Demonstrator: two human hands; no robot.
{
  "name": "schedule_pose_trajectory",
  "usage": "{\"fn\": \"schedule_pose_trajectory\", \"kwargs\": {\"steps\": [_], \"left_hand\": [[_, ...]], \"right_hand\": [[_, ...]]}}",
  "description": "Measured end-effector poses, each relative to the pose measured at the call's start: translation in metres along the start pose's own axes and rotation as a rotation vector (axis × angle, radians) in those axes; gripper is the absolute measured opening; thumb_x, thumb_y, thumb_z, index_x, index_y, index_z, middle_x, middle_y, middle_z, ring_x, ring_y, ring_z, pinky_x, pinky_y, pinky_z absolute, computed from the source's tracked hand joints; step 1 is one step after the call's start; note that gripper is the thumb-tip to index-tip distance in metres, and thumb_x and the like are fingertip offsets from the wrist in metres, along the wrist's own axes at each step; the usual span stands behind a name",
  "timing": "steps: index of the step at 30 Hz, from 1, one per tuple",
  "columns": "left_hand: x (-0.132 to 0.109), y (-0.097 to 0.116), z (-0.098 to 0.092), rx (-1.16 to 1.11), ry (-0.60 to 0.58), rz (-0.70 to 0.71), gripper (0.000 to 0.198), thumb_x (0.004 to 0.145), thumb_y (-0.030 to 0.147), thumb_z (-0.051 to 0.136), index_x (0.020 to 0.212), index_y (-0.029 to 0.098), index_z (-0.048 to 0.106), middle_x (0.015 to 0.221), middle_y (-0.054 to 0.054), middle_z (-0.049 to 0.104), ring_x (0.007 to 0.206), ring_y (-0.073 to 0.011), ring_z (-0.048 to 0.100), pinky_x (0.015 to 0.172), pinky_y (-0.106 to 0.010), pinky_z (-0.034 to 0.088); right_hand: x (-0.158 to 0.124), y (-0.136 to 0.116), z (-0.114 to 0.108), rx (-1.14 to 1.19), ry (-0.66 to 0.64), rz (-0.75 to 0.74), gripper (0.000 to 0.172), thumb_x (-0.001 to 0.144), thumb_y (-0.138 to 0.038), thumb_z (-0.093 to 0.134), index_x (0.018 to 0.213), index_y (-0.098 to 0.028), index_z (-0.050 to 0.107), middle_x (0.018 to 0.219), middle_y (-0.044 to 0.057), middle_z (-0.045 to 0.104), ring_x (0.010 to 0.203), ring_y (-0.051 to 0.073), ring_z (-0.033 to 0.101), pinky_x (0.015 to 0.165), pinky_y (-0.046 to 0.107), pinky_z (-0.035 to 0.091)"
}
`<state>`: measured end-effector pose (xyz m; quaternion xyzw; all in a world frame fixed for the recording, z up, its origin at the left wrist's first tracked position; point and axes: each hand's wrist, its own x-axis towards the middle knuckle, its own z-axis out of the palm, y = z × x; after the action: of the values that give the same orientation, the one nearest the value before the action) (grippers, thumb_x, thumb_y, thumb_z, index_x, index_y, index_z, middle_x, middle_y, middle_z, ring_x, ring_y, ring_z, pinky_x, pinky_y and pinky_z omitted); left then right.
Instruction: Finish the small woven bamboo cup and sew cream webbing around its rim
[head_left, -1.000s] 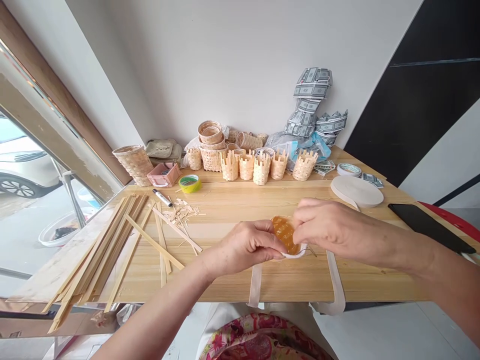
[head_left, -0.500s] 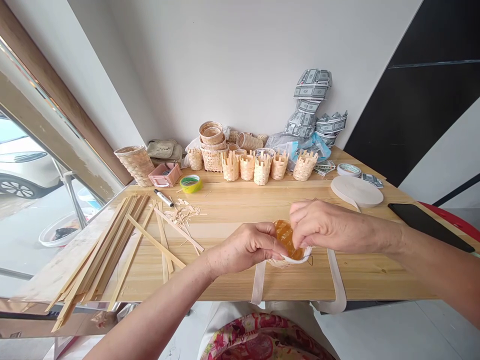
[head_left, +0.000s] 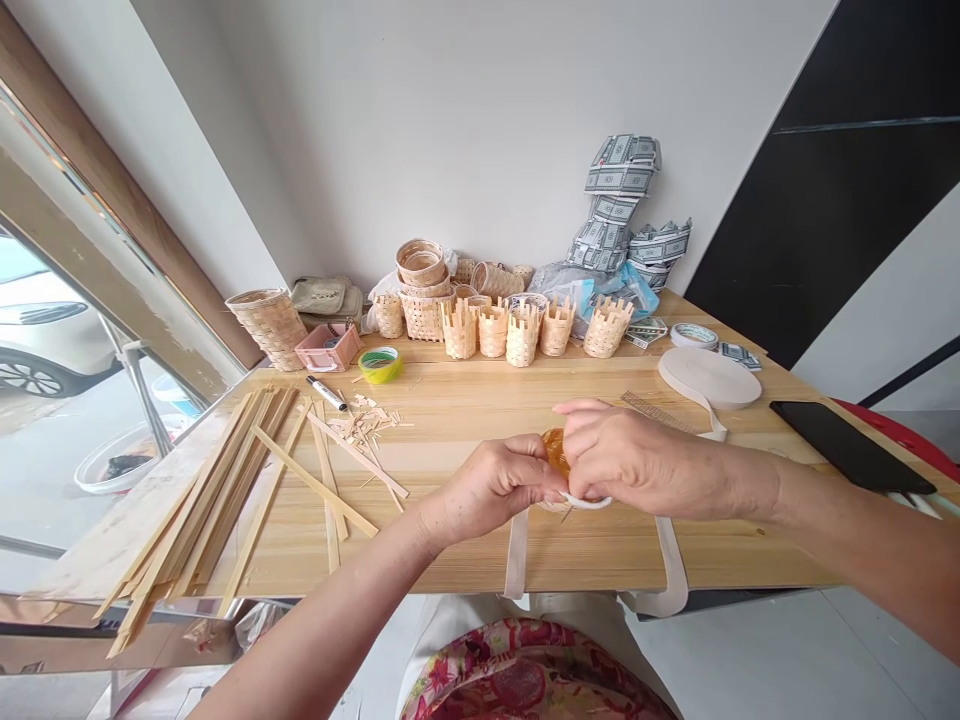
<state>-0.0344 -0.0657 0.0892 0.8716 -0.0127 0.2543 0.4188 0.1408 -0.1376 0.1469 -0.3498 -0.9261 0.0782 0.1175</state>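
Near the table's front edge, a small woven basket [head_left: 555,450] with an orange-brown inside is mostly covered by both hands. White tape [head_left: 589,501] runs along its near rim. My left hand [head_left: 510,483] pinches the rim from the left, thumb and fingers pressed together. From the right, my right hand [head_left: 619,455] bends over the basket with its fingertips closed at the rim; what they grip is hidden. A cream cloth ribbon [head_left: 517,555] hangs over the table edge below the basket, and another stretch of it lies to the right.
Thin wood strips [head_left: 202,490] and a marker [head_left: 327,393] lie left. Several small baskets [head_left: 523,335] line the back near green tape [head_left: 380,365]. A ribbon roll [head_left: 709,378], a ruler [head_left: 656,411] and a black phone [head_left: 847,445] are on the right.
My right hand has come down closer to my left hand at the rim, covering more of the basket. The ruler behind it now shows, and the dark wire loop by the rim is out of sight.
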Motion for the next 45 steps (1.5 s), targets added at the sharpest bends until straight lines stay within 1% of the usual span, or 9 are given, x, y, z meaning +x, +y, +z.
{"fn": "schedule_pose_trajectory", "kwargs": {"steps": [6, 13, 16, 20, 28, 33, 37, 40, 45], "left_hand": [[0.002, -0.004, -0.005, -0.012, -0.069, -0.016, 0.023, 0.083, 0.026, 0.049, 0.090, 0.013, 0.067, 0.077, -0.006, 0.056, 0.072, -0.0125, 0.054, 0.065, -0.021, 0.044], [0.002, -0.002, -0.003, 0.021, -0.008, -0.050, 0.024, 0.083, 0.028, 0.049, 0.087, 0.014, 0.068, 0.075, -0.006, 0.058, 0.072, -0.0133, 0.056, 0.065, -0.022, 0.046], [0.001, -0.002, -0.003, 0.046, 0.095, -0.046, 0.021, 0.082, 0.026, 0.051, 0.087, 0.015, 0.068, 0.078, -0.007, 0.059, 0.076, -0.0142, 0.057, 0.068, -0.023, 0.046], [-0.001, -0.001, -0.005, 0.102, 0.283, -0.053, 0.018, 0.082, 0.023, 0.052, 0.088, 0.015, 0.068, 0.081, -0.007, 0.060, 0.077, -0.0145, 0.058, 0.069, -0.025, 0.046], [0.002, -0.004, 0.000, 0.143, 0.387, -0.163, 0.023, 0.080, 0.032, 0.054, 0.078, 0.015, 0.069, 0.063, -0.002, 0.052, 0.061, -0.0119, 0.052, 0.056, -0.022, 0.043], [0.001, -0.012, 0.006, 0.194, 0.426, -0.133, 0.021, 0.082, 0.028, 0.051, 0.078, 0.015, 0.068, 0.066, -0.003, 0.054, 0.064, -0.0123, 0.053, 0.057, -0.023, 0.043], [0.001, -0.013, 0.010, 0.289, 0.476, -0.107, 0.016, 0.082, 0.022, 0.052, 0.078, 0.015, 0.066, 0.066, -0.002, 0.053, 0.063, -0.0115, 0.052, 0.056, -0.021, 0.042], [0.001, -0.011, 0.014, 0.379, 0.507, -0.084, 0.014, 0.081, 0.018, 0.052, 0.082, 0.015, 0.066, 0.066, -0.002, 0.053, 0.062, -0.0108, 0.052, 0.055, -0.020, 0.042], [0.002, -0.012, 0.021, 0.517, 0.575, -0.074, 0.014, 0.081, 0.014, 0.050, 0.085, 0.015, 0.064, 0.065, -0.001, 0.052, 0.058, -0.0092, 0.051, 0.053, -0.018, 0.041]], "right_hand": [[-0.001, 0.008, -0.007, -0.006, -0.089, 0.032, 0.024, 0.082, -0.011, 0.045, 0.062, -0.018, 0.055, 0.062, -0.005, 0.056, 0.064, 0.009, 0.045, 0.078, 0.032, 0.027], [0.006, 0.015, -0.008, -0.059, -0.091, -0.026, 0.029, 0.082, -0.010, 0.044, 0.056, -0.017, 0.053, 0.056, -0.005, 0.054, 0.063, 0.010, 0.045, 0.077, 0.032, 0.028], [0.006, 0.010, -0.013, -0.101, 0.018, -0.010, 0.024, 0.084, -0.014, 0.047, 0.063, -0.018, 0.058, 0.066, -0.003, 0.057, 0.069, 0.011, 0.046, 0.076, 0.030, 0.031], [0.002, -0.004, -0.008, -0.257, 0.318, 0.074, 0.020, 0.086, -0.015, 0.044, 0.072, -0.016, 0.059, 0.076, 0.002, 0.056, 0.071, 0.012, 0.043, 0.065, 0.026, 0.033], [-0.001, -0.004, 0.034, -0.564, 0.332, -0.042, 0.027, 0.082, -0.005, 0.039, 0.067, -0.017, 0.057, 0.066, 0.002, 0.049, 0.063, 0.014, 0.042, 0.057, 0.030, 0.033], [0.005, -0.031, 0.039, -0.372, 0.359, -0.195, 0.023, 0.080, -0.007, 0.039, 0.064, -0.017, 0.051, 0.069, 0.002, 0.053, 0.062, 0.014, 0.042, 0.054, 0.029, 0.033], [0.008, -0.042, 0.049, -0.006, 0.465, 0.145, 0.021, 0.083, -0.009, 0.033, 0.074, -0.017, 0.050, 0.058, -0.002, 0.045, 0.052, 0.010, 0.039, 0.050, 0.023, 0.035], [0.003, -0.033, 0.055, 0.119, 0.486, 0.171, 0.021, 0.087, -0.012, 0.030, 0.078, -0.018, 0.048, 0.058, -0.003, 0.043, 0.051, 0.009, 0.039, 0.048, 0.021, 0.034], [-0.014, -0.022, 0.068, 0.160, 0.755, 0.298, 0.014, 0.086, -0.014, 0.039, 0.090, -0.022, 0.050, 0.064, -0.002, 0.052, 0.053, 0.010, 0.048, 0.050, 0.021, 0.039]]}}
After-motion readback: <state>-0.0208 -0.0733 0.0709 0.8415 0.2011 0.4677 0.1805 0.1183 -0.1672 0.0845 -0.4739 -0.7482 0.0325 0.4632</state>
